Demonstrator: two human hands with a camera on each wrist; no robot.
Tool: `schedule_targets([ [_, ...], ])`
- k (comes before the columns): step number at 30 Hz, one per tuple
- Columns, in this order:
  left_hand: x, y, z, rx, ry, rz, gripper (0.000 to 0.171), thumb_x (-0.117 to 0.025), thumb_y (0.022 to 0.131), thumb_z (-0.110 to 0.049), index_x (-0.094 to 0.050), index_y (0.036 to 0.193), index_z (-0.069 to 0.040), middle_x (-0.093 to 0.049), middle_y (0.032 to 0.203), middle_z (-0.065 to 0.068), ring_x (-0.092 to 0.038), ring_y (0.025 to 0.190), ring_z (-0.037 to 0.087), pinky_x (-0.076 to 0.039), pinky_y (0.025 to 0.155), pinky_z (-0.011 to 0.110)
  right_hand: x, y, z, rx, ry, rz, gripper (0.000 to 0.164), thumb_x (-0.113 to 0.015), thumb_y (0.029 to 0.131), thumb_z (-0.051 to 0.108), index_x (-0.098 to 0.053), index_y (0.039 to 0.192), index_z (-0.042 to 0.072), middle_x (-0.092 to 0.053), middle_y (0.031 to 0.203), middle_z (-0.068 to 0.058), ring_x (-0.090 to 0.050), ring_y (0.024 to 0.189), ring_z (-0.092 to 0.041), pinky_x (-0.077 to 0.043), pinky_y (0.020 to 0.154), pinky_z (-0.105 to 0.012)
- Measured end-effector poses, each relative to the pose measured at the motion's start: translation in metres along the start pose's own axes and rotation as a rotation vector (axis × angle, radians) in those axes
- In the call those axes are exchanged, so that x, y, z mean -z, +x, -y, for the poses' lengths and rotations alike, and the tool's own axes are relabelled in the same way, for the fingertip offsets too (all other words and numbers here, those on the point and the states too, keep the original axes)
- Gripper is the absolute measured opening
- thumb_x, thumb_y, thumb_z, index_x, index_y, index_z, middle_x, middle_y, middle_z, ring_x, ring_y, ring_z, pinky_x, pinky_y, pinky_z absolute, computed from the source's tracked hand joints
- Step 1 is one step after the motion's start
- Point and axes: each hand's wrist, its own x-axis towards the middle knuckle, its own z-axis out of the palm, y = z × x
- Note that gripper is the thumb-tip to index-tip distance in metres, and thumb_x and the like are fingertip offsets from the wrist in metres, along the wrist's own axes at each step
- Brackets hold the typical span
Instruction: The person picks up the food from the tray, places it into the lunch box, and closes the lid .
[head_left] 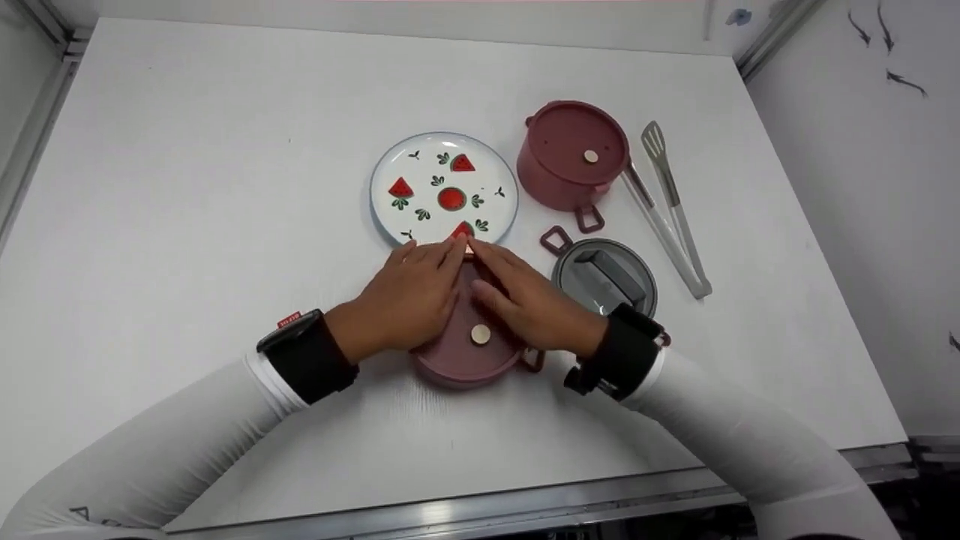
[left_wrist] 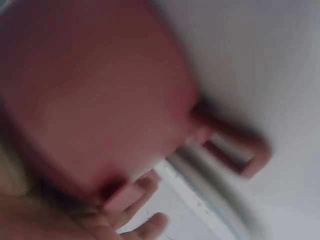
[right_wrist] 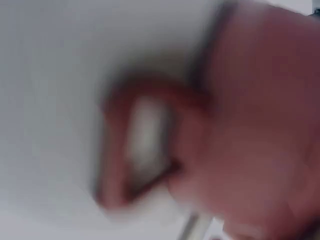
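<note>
A maroon pot stands in front of the person, covered by a maroon lid with a pale round knob. The left hand lies over the lid's left side, fingers extended to the far rim. From the right, the right hand lies over the lid, fingertips meeting the left hand's at that rim. The left wrist view shows left fingers beside a small tab on the pot. A loop handle sticks out in the right wrist view, which is blurred.
Beyond the hands lies a white plate with watermelon pictures. A second lidded maroon pot stands behind to the right. Nearer is a grey-topped round vessel with maroon loop handles, partly behind the right wrist. Metal tongs lie farther right.
</note>
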Motion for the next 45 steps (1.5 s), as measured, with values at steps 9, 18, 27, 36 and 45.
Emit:
schedule_targets([
  [9, 0.054, 0.073, 0.009, -0.039, 0.083, -0.036, 0.050, -0.042, 0.102, -0.020, -0.042, 0.151, -0.008, -0.056, 0.139, 0.018, -0.053, 0.128, 0.037, -0.043, 0.106, 0.054, 0.075, -0.001, -0.048, -0.192, -0.034, -0.268, 0.055, -0.055, 0.102, 0.019, -0.038, 0.152, 0.005, -0.053, 0.130, -0.020, -0.051, 0.119, -0.032, -0.044, 0.101, -0.048],
  [18, 0.074, 0.158, 0.006, 0.087, -0.053, 0.090, 0.068, -0.047, 0.103, -0.023, -0.014, 0.160, -0.009, -0.033, 0.155, 0.024, -0.038, 0.142, 0.039, -0.039, 0.114, 0.046, 0.085, 0.024, -0.070, -0.331, -0.147, -0.153, 0.073, -0.056, 0.102, 0.025, -0.015, 0.160, 0.010, -0.061, 0.118, -0.024, -0.061, 0.098, -0.032, -0.048, 0.082, -0.043],
  [27, 0.070, 0.184, -0.003, 0.182, -0.071, 0.203, 0.066, -0.030, 0.103, -0.019, -0.001, 0.160, -0.003, -0.019, 0.161, 0.026, -0.030, 0.147, 0.043, -0.032, 0.120, 0.047, 0.073, 0.019, -0.055, -0.326, -0.123, -0.135, 0.066, -0.057, 0.101, 0.021, -0.026, 0.158, 0.012, -0.068, 0.105, -0.018, -0.057, 0.075, -0.022, -0.043, 0.068, -0.032],
  [36, 0.080, 0.184, 0.008, 0.216, -0.176, 0.255, 0.060, -0.025, 0.102, -0.019, -0.014, 0.159, -0.005, -0.029, 0.157, 0.019, -0.036, 0.141, 0.027, -0.034, 0.116, 0.040, 0.072, 0.017, -0.037, -0.277, -0.120, -0.153, 0.056, -0.055, 0.098, 0.012, -0.040, 0.152, 0.010, -0.057, 0.077, -0.006, -0.049, 0.066, -0.016, -0.040, 0.061, -0.029],
  [45, 0.080, 0.174, 0.012, 0.260, -0.314, 0.074, 0.054, -0.032, 0.101, -0.008, -0.033, 0.154, -0.006, -0.044, 0.152, 0.009, -0.044, 0.137, 0.018, -0.041, 0.110, 0.027, 0.069, 0.011, -0.036, -0.148, -0.150, -0.241, 0.054, -0.054, 0.096, 0.008, -0.045, 0.149, 0.004, -0.058, 0.074, -0.007, -0.047, 0.062, -0.015, -0.037, 0.055, -0.024],
])
